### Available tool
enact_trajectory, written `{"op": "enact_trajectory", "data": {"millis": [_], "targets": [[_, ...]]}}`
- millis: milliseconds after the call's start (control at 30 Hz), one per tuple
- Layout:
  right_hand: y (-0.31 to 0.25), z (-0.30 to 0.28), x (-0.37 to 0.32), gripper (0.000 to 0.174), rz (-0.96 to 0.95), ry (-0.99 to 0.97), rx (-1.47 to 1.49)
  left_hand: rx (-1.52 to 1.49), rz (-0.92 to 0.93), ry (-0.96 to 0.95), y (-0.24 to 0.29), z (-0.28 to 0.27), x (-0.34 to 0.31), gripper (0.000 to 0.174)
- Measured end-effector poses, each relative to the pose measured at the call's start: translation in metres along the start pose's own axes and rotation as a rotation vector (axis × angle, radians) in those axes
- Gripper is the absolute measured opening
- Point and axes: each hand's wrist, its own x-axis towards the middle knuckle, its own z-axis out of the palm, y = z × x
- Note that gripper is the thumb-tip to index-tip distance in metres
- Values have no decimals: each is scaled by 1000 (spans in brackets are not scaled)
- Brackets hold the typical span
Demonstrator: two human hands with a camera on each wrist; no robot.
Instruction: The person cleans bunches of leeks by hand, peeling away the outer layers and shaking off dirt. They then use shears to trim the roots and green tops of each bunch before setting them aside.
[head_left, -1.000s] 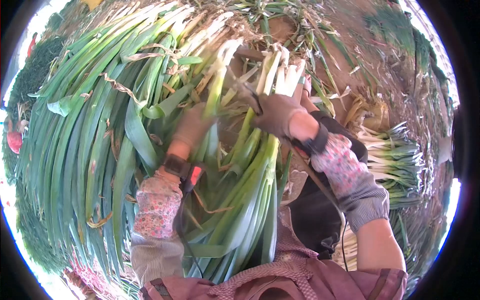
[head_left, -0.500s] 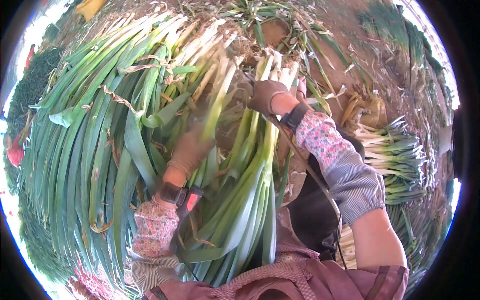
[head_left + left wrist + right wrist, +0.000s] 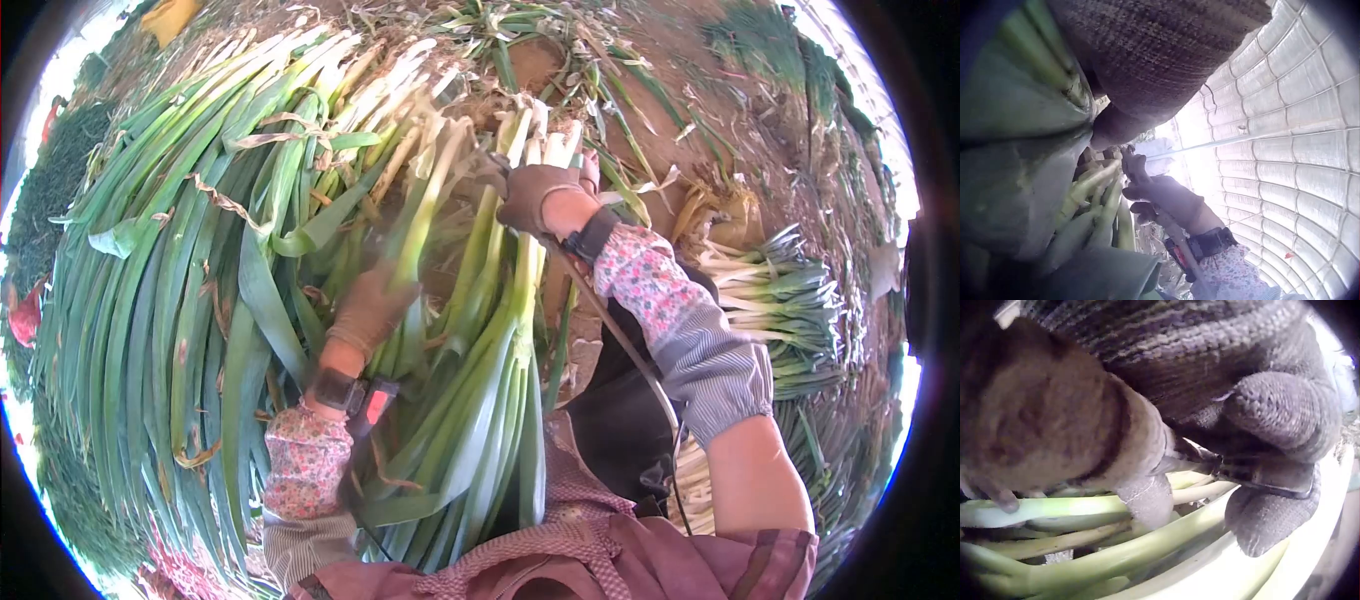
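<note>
My gloved left hand (image 3: pixel 372 310) grips a leek (image 3: pixel 432 200) low on its green part, with the white root end up and blurred. My gloved right hand (image 3: pixel 540 197) holds a tool with a long wooden handle (image 3: pixel 622 340) that runs back along the forearm. In the right wrist view the tool's metal neck (image 3: pixel 1247 472) lies between the fingers, while its far end is blurred in the head view. Leek stalks (image 3: pixel 1166 544) lie just below that hand. Several more leeks (image 3: pixel 505 370) lie together between my arms, leaves toward my body.
A large heap of leeks (image 3: pixel 140 330) spreads over the left side, roots at the far end. To the right lies a bundle of pale-stemmed leeks (image 3: pixel 765 300). Loose trimmings (image 3: pixel 625 150) litter the soil ahead, and a yellow thing (image 3: pixel 170 20) lies at the far left.
My left hand has come down toward my body with the leek. My right hand, with the tool, has moved slightly away from my body and then stayed near the white stems.
</note>
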Motion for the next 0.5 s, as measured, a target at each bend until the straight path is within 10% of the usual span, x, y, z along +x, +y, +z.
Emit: {"op": "enact_trajectory", "data": {"millis": [300,400,500], "targets": [[1,1,-4,42,-69,7,8,271,69,99,22,-5,-11,65],[5,12,-17,47,-87,-34,73,-447,-22,13,17,-29,-17,64],[18,27,-40,49,-102,35,155,-536,-2,-11,64,-51,-40,57]]}}
